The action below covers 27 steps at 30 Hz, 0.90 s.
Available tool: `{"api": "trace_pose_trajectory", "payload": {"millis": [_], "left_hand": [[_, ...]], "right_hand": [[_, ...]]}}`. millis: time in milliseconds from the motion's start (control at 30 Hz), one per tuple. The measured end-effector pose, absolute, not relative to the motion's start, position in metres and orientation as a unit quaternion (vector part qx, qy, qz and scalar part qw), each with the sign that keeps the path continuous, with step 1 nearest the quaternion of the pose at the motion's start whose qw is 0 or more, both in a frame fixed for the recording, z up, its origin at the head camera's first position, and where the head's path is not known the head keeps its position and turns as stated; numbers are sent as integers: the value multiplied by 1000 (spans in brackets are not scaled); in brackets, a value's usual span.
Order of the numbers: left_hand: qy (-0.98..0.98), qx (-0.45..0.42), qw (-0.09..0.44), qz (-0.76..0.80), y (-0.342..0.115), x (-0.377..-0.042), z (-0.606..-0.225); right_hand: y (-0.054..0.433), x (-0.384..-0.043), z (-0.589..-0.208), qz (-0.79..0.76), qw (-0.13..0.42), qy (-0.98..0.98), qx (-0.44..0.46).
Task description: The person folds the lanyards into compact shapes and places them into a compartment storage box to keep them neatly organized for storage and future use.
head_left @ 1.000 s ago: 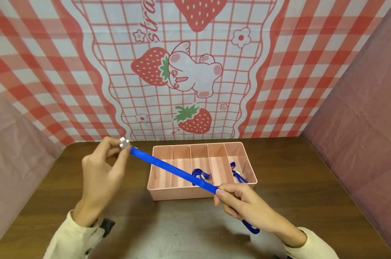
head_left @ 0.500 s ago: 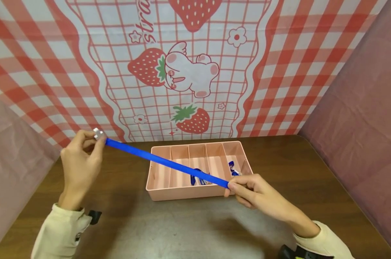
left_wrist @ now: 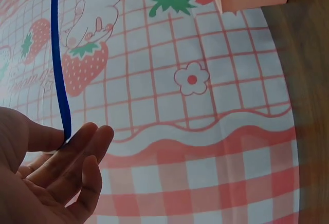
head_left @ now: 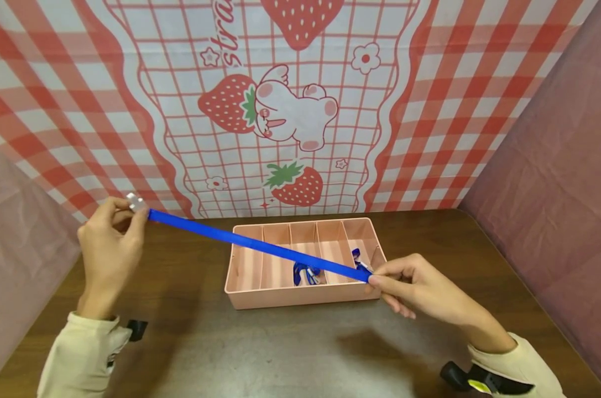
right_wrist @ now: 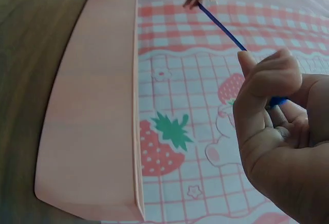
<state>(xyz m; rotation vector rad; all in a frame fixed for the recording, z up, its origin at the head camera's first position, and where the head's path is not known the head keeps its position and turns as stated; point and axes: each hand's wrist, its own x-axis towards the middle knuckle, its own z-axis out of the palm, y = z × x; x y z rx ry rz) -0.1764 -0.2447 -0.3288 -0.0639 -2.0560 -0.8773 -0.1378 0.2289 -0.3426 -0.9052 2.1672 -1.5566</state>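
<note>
A flat blue strap (head_left: 260,246) is drawn taut between both hands, sloping down to the right in the head view. At its left end, my left hand (head_left: 112,243) pinches it between thumb and fingers, by a small whitish piece (head_left: 136,202). My right hand (head_left: 424,290) pinches the other end in front of the pink tray (head_left: 302,298). In the right wrist view a bit of blue (right_wrist: 278,101) shows inside the curled right hand. Blue straps (head_left: 305,273) lie in the tray's middle compartment, and another blue strap (head_left: 357,257) lies in its rightmost one.
The divided tray stands on a brown wooden table (head_left: 444,249), near the back. Behind it rises a red-and-white strawberry cloth (head_left: 300,110). Pinkish fabric (head_left: 539,138) hangs at the right, with similar fabric at the left.
Both hands have moved apart, the left leftward and slightly up, the right rightward. A longer stretch of the strap now spans between them, and the loose end below the right hand is out of sight.
</note>
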Motion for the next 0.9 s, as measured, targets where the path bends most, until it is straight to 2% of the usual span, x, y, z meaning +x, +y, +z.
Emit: {"api": "trace_pose_trajectory", "payload": {"millis": [233, 467, 667, 900], "left_hand": [[-787, -16, 425, -447, -245, -174, -324], [-459, -145, 358, -800, -235, -169, -309], [-354, -171, 384, -835, -227, -158, -300], [-450, -177, 437, -758, -218, -149, -291]], "right_hand": [[239, -143, -338, -544, 193, 744, -338], [239, -143, -340, -563, 168, 738, -332], [237, -141, -340, -566, 168, 743, -314], [237, -135, -335, -557, 177, 741, -329]]}}
